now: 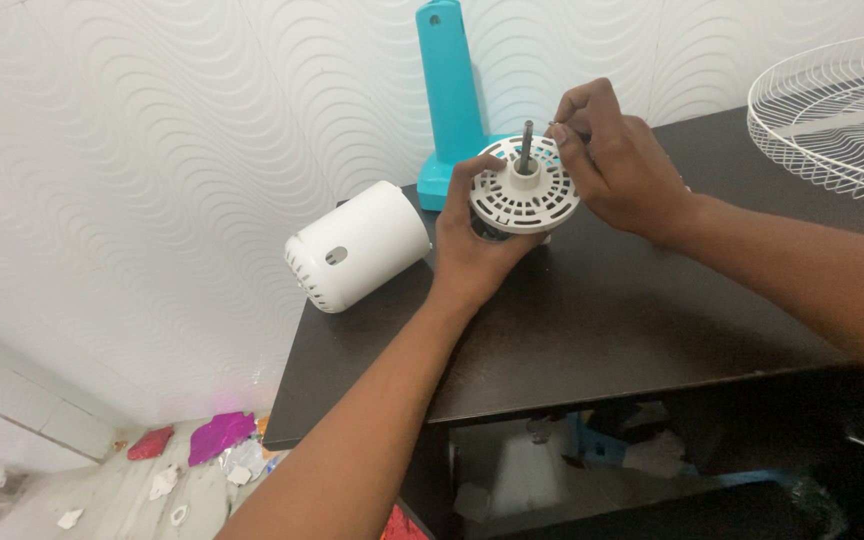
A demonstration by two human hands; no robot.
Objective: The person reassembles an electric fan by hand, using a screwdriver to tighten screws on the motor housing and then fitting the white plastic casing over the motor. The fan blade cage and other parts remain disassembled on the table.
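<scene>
The left hand (472, 235) grips a white slotted motor cover (524, 187) from its left and lower side; the fingers (467, 175) curl around the rim, with the thumb hidden underneath. The cover is round, faces upward and is held just above the dark table (602, 320), near the table's rear edge. A metal shaft (527, 140) stands upright from the cover's central hub.

The right hand (617, 165) sits at the right rim of the cover. Its thumb and forefinger (577, 110) are pinched shut on a small thin item at the upper right edge of the cover, just beside the shaft; the item is too small to identify. The remaining fingers are folded against the palm.

Other items on the table:
- A white cylindrical housing (357, 245) lies on its side at the left edge, close to the rear left corner, just beside the left hand but apart from it.
- A turquoise stand (447, 90) stands upright at the rear edge against the wall, directly behind the cover.
- A white wire guard (837, 110) lies at the rear right corner, well apart from both hands.

Scraps of pink, red and white paper (217, 435) lie on the floor beyond the left edge of the table
</scene>
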